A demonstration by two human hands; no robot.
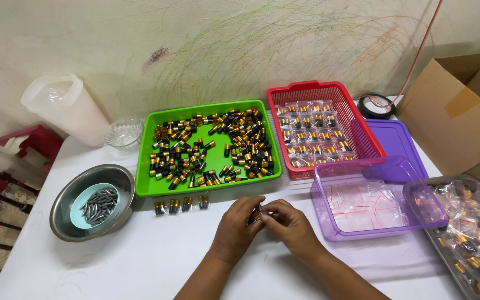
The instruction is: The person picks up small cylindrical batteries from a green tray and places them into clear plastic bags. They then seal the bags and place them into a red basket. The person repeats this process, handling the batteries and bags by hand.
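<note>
Left hand [238, 224] and right hand [287, 223] meet over white worktop [140, 261], pinching small dark-and-gold cylindrical piece [256, 214] between fingertips — green plastic tray [145, 183] of same pieces near, within reach.

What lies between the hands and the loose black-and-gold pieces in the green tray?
Only a short row of black-and-gold pieces on the white table, in front of the green tray. Left hand and right hand meet together over a small part.

Two bare forearms, left hand [237, 225] and right hand [290, 225], sleeveless, ringless.
</note>
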